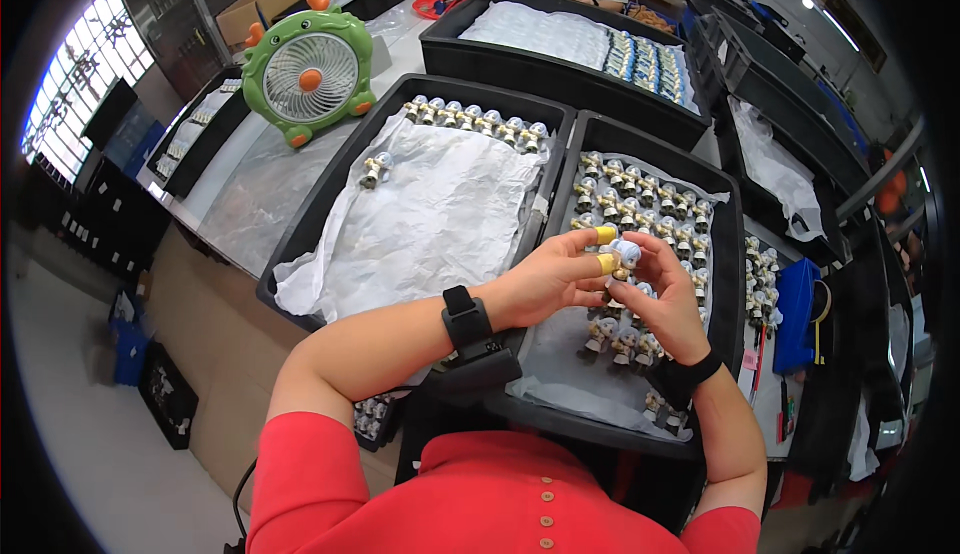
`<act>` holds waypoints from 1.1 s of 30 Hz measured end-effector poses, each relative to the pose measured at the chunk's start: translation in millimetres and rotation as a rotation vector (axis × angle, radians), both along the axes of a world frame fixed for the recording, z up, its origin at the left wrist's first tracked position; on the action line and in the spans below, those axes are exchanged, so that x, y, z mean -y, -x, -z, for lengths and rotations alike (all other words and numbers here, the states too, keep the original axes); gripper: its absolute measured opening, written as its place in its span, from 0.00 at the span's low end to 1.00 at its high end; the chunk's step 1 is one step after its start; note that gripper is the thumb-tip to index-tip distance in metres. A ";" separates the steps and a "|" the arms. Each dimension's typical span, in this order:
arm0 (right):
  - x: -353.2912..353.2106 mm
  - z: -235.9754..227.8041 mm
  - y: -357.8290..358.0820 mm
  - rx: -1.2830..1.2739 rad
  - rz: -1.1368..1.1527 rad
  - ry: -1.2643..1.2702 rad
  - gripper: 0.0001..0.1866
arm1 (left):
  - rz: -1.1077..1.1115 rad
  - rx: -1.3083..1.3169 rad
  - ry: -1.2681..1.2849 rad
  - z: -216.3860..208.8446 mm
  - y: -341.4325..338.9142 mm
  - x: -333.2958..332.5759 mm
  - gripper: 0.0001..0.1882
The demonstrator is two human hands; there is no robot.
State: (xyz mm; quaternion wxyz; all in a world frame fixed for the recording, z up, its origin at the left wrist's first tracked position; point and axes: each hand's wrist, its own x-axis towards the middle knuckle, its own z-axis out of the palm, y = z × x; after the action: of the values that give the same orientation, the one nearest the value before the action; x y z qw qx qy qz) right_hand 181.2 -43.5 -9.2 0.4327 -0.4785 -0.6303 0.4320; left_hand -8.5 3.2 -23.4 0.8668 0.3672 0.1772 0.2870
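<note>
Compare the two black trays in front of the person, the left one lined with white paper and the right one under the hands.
The left black tray holds one row of small figurines along its far edge plus a stray one; its crumpled white paper is mostly bare. The right black tray holds many rows, and both hands work over it. Both are black, rectangular and paper-lined.

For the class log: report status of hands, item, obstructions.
Both hands, left hand and right hand, shut on one small figurine. Held above right tray. Nothing obstructing.
</note>
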 end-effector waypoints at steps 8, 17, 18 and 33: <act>0.8 -4.7 -1.4 -0.099 0.060 -0.022 0.24 | -0.143 -0.365 -0.543 -22.0 9.6 -12.0 0.28; -2.5 -7.7 -4.9 -0.163 0.057 -0.025 0.23 | -0.135 -1.188 -1.298 -51.4 99.6 -36.6 0.25; -1.4 -8.2 -4.0 -0.169 0.054 -0.020 0.23 | -0.027 -1.298 -1.335 -50.6 107.2 -26.1 0.28; 0.9 -9.1 0.5 -0.125 0.039 0.011 0.23 | 0.624 -1.595 -1.287 -63.4 158.1 45.8 0.16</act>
State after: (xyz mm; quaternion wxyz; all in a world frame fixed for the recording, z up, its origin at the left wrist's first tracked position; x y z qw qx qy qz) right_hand 180.7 -44.4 -0.1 0.4768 -0.4652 -0.5902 0.4559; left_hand -166.6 -42.6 40.0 0.1792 0.8658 0.4063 -0.2307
